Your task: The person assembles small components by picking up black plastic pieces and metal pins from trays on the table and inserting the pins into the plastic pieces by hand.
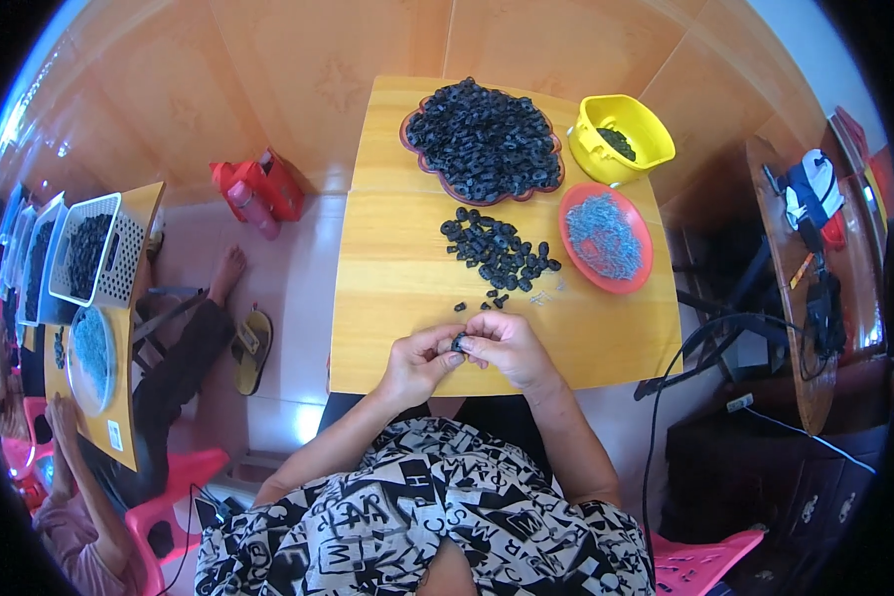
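I'm pinching one small black part (458,343) between the fingertips of my left hand (414,369) and my right hand (515,351); both hands are meeting on it, thumbs close together, over the near side of the wooden table (387,253). My fingers are covering much of it, so I can't tell its full shape. Just beyond the grip a few loose black pieces (460,307) are lying, and past them a spread-out pile (497,248) of black pieces is sitting on the tabletop. Farther beyond, a dark red tray (404,134) is holding a big heap of similar pieces. Beyond the grip and to its right, a red plate (621,285) is holding thin silvery pins (603,238). Behind that plate, a yellow tub (596,159) is holding more dark pieces. Well left of the grip, another person (169,389) is sitting at a second table (119,397), where a white basket (119,260) is standing.
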A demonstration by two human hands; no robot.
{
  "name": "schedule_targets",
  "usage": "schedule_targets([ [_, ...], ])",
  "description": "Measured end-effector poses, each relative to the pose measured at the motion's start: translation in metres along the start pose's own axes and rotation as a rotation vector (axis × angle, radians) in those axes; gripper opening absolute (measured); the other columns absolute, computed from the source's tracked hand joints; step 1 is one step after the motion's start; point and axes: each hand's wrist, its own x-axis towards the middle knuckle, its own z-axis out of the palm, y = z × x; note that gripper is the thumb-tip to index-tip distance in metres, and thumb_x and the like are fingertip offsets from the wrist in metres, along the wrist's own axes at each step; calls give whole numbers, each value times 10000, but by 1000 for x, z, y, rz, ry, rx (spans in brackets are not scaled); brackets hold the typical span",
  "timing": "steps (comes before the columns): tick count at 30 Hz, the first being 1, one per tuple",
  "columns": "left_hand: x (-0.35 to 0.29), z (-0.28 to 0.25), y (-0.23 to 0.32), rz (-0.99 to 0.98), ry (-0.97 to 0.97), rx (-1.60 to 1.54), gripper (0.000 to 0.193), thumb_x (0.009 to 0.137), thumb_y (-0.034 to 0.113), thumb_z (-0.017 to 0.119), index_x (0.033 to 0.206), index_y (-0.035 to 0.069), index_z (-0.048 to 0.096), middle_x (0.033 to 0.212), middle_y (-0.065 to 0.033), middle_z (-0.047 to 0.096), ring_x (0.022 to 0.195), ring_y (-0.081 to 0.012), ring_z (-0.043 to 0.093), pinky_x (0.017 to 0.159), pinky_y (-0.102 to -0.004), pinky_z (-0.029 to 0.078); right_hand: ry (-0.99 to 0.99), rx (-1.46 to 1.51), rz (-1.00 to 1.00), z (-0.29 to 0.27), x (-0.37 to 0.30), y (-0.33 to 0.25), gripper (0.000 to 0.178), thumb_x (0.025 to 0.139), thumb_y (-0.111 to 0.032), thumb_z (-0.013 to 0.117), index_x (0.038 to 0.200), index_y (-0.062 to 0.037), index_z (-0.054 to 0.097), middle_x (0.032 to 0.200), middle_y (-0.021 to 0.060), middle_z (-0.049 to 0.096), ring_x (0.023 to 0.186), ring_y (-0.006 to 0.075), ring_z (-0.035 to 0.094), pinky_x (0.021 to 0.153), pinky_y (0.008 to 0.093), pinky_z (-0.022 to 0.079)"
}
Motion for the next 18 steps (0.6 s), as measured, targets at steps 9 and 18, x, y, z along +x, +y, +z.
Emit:
schedule_targets([
  [9,-9,1,1,33,21,-54,693,805,-45,620,1383,-4,239,921,-53,597,868,-117,573,798,-255,457,216,-252,-81,-24,17,-43,65,783,-71,626,817,-22,599,697,26,604,575,76,547,503,209,436],
  [18,-3,6,-1,-63,50,-11,479,837,-16,594,1274,-36,399,957,-67,593,892,-108,560,825,-229,440,931,261,-341,-231,90,-169,101,820,-92,624,874,-19,580,638,63,594,547,120,587,464,206,468],
])
